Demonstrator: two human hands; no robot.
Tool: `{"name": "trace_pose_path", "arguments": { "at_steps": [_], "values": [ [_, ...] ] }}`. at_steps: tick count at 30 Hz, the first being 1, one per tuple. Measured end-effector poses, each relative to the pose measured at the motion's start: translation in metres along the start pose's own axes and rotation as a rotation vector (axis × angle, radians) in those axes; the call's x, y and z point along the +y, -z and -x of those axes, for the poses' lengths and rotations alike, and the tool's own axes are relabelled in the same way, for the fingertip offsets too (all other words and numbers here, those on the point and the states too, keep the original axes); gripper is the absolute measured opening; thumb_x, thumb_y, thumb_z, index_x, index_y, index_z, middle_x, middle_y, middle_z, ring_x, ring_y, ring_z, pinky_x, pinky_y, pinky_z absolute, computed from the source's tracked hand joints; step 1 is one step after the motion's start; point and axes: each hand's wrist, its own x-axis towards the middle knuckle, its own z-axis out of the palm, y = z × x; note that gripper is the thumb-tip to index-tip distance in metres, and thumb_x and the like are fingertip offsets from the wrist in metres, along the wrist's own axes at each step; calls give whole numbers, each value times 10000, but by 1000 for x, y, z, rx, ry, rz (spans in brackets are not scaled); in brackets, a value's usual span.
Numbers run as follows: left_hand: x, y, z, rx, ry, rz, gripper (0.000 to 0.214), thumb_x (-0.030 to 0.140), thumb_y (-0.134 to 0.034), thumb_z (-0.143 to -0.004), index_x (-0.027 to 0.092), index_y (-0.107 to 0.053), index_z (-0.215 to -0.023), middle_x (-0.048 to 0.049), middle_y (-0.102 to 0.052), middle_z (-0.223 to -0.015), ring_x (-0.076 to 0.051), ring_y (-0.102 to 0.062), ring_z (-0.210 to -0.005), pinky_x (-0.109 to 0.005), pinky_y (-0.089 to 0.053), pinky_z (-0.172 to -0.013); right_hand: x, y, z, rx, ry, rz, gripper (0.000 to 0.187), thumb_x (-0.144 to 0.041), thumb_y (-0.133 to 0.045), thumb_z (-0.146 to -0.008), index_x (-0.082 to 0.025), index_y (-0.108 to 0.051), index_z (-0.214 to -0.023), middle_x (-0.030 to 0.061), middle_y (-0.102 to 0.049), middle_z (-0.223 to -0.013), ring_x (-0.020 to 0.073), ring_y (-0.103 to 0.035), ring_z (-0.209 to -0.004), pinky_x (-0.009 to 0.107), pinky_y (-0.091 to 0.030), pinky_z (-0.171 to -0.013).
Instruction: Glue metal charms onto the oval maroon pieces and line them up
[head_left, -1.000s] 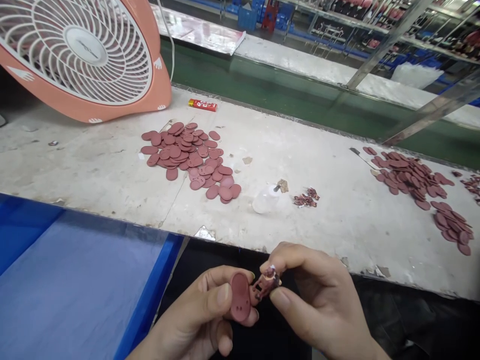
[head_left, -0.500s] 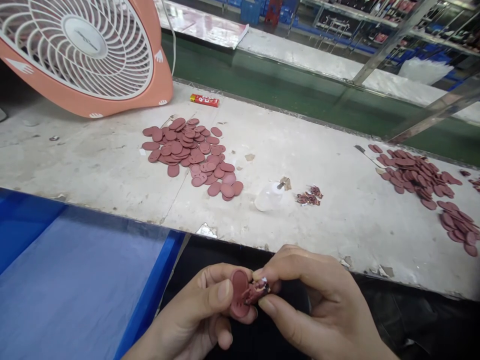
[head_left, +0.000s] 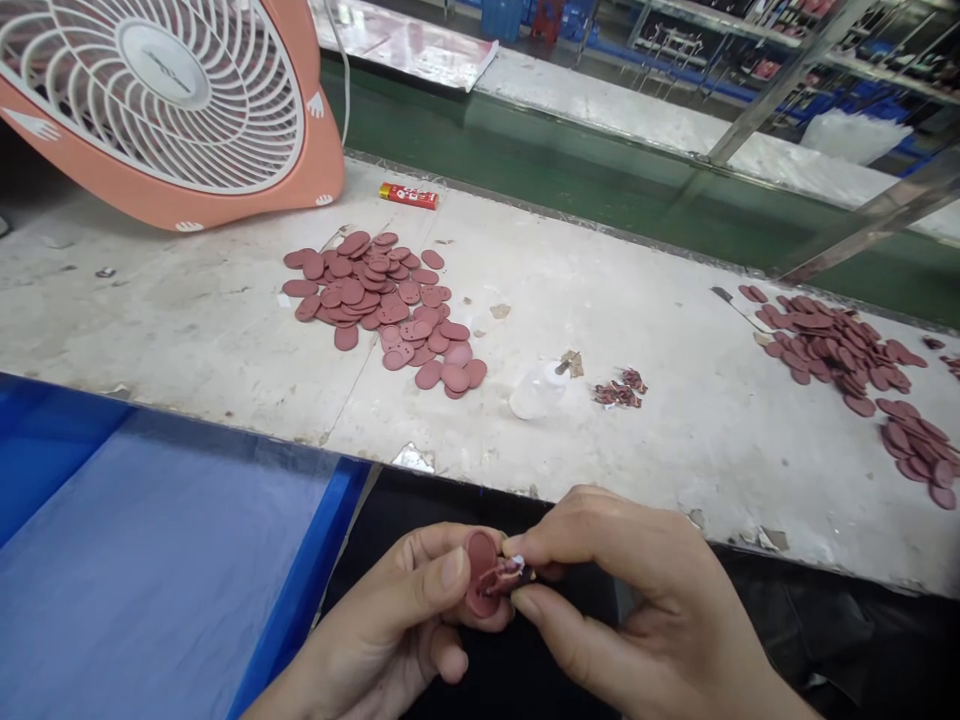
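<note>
My left hand (head_left: 397, 610) grips an oval reddish-brown disc (head_left: 481, 548) between thumb and fingers, its recessed face turned toward the right hand. My right hand (head_left: 645, 600) pinches a small reddish-brown figure-like piece (head_left: 507, 574) with white and dark bits, held against the disc's lower face. Fingertips cover part of both, so whether the two are joined cannot be told. Beyond the hands, a whitish translucent bottle (head_left: 537, 392) with a dark tip lies on the worktable (head_left: 660, 450), and several similar small pieces (head_left: 621, 390) lie beside it.
A large pile of oval discs (head_left: 375, 290) lies left of centre, other piles of discs (head_left: 832, 335) at right. A red lighter (head_left: 409, 196) and an orange fan (head_left: 225, 205) stand further back. A blue bin (head_left: 300, 590) lies below the table edge at left.
Both hands stay together, with the disc and small piece shifted slightly up. The small piece is turned a little and sits closer against the disc.
</note>
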Motion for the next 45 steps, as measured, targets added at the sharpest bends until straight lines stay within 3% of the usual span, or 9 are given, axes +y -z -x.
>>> {"name": "trace_pose_path", "arguments": {
  "at_steps": [6,18,27,34,45],
  "values": [
    [-6,4,-1,17,-31,43,234,319,-831,-692,134,-777,-824,-13,-660,-712,-60,-585,-599,-67,-479,-429,-2,2,1,-29,1,101,163,-39,-645,-782,-154,-686,-891,-13,-706,-734,74,-618,-630,167,-484,-614],
    [-7,6,-1,82,-43,50,203,309,-827,-696,136,-764,-783,-4,-670,-717,-62,-605,-613,-64,-450,-419,2,-1,-2,-21,-76,70,132,-51,-650,-759,-136,-693,-851,-16,-653,-680,54,-599,-599,135,-472,-590],
    [-7,7,0,156,-34,38,213,308,-838,-679,145,-767,-797,-8,-666,-724,-65,-604,-619,-66,-442,-427,0,3,-4,-80,-30,105,164,-47,-615,-789,-159,-678,-892,-13,-684,-723,82,-609,-628,185,-481,-598],
    [-6,4,2,142,-44,43,205,313,-844,-669,143,-759,-746,1,-654,-703,-58,-598,-599,-64,-443,-413,-1,3,-8,-99,-15,114,163,-40,-614,-787,-152,-679,-886,-12,-689,-727,80,-612,-630,180,-480,-603],
    [-8,2,2,263,-42,66,243,284,-886,-595,171,-770,-776,13,-683,-652,-71,-648,-605,-67,-459,-424,3,-2,-9,-93,60,143,192,-37,-577,-810,-175,-660,-915,-11,-685,-715,91,-619,-626,196,-494,-605]
  ]
}}
